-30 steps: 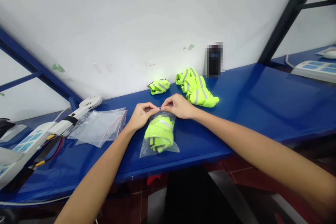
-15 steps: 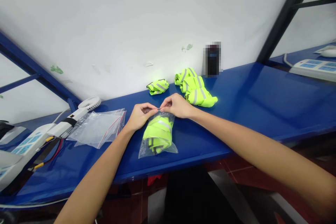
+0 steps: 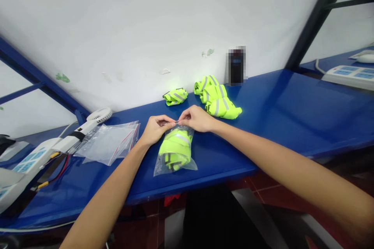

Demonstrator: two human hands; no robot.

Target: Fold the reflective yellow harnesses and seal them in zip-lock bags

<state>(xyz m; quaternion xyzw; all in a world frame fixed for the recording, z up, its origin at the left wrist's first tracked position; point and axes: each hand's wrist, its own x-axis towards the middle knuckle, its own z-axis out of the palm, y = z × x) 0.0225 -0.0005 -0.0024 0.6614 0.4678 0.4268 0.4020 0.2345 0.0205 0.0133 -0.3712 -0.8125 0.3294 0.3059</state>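
Note:
A clear zip bag (image 3: 191,164) lies on the blue table in front of me. Inside it is a rolled neon-yellow reflective vest (image 3: 177,148) with grey strips and dark edging. My left hand (image 3: 156,128) pinches the bag's far edge between thumb and fingers. Close beside it, my right hand (image 3: 196,118) pinches the same edge, with the fingertips of both hands nearly touching. The strip of the bag under the fingertips is mostly hidden.
Behind my hands lie a small rolled yellow bundle (image 3: 175,96) and several more yellow bundles (image 3: 217,99). Left are flat clear zip bags (image 3: 109,142), a white handheld fan (image 3: 99,115) and a power strip (image 3: 32,163). A blurred-out dark object (image 3: 236,66) stands by the wall.
Almost nothing differs. Both hands keep their pinch on the bag's far edge, and the right hand sits very slightly lower.

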